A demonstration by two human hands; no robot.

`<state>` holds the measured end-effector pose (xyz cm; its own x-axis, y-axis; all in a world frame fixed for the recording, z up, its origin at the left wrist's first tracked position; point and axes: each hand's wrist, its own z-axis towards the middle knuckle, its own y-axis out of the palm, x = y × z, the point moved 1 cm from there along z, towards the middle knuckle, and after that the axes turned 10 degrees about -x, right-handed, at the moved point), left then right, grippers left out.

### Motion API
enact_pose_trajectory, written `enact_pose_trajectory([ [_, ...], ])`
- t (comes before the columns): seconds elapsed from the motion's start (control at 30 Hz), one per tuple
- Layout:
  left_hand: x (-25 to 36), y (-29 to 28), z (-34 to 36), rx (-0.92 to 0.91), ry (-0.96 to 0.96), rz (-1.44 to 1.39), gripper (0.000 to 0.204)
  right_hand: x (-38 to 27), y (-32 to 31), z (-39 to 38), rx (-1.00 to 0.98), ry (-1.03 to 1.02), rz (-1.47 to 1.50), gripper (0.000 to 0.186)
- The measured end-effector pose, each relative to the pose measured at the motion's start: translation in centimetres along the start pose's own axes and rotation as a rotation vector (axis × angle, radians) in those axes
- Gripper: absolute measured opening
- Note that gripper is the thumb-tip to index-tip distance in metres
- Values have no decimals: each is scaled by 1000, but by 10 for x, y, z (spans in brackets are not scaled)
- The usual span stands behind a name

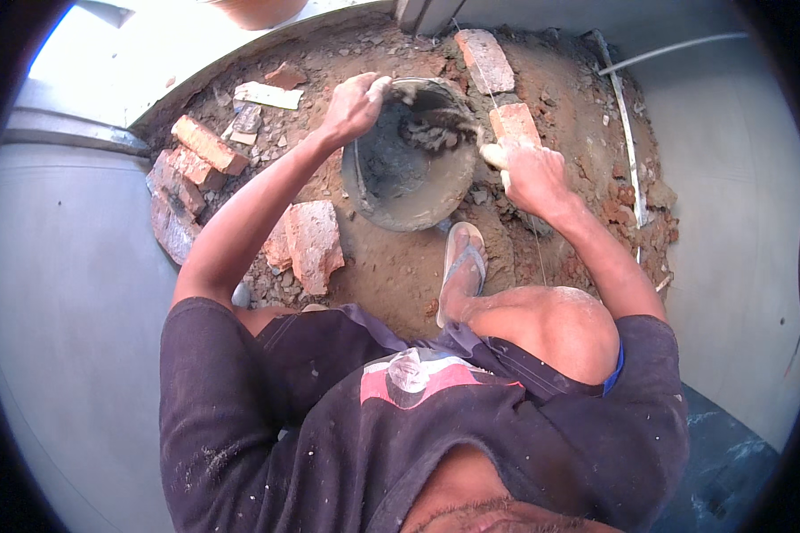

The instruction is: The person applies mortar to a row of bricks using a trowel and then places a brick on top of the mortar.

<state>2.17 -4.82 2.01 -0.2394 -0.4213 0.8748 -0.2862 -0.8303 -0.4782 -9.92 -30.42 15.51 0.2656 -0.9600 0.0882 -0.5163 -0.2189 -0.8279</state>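
Note:
A round dark basin [362, 191] of wet grey mortar stands tilted on the dirt in front of me. My left hand [357, 108] is closed on its far left rim. On the right side, my right hand [529, 173] is closed round what looks like a trowel, its handle hidden in my fist. The mortar-covered blade [440, 133] reaches over the basin, where a lump of mortar [428, 135] lies. Just beyond my right hand is an orange brick [515, 123], beside a taut string. Another mortar-dusted brick [485, 62] lies farther along that line.
Several bricks [206, 147] are piled at the left, and broken brick pieces [314, 244] lie nearer me. A pale strip [268, 95] rests among rubble. Grey walls [720, 169] bound the dirt at right. My sandalled foot [463, 266] is just below the basin. A thin pipe [627, 133] runs along the right.

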Motion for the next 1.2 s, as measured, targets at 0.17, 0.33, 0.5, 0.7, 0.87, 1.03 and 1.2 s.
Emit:
enact_pose_trajectory([
  [0.17,3,0,2,-140,-92,116,39,-25,-10,33,455,-250,-223,18],
  [0.33,-6,-9,7,-121,-37,110,39,-70,-1,30,355,-521,-424,14],
  [0.5,-10,-6,5,-76,-26,71,43,-37,-8,3,362,-509,-283,18],
  [0.7,7,-2,4,-115,-3,117,43,-15,1,30,96,-97,-184,30],
  [0.87,9,1,4,-144,49,83,40,-7,89,57,32,-285,536,38],
  [1.03,21,9,0,-130,117,-12,38,-63,130,19,-386,-125,1411,41],
  [1.2,33,15,10,-239,5,92,39,-64,136,4,-399,-139,1673,50],
])
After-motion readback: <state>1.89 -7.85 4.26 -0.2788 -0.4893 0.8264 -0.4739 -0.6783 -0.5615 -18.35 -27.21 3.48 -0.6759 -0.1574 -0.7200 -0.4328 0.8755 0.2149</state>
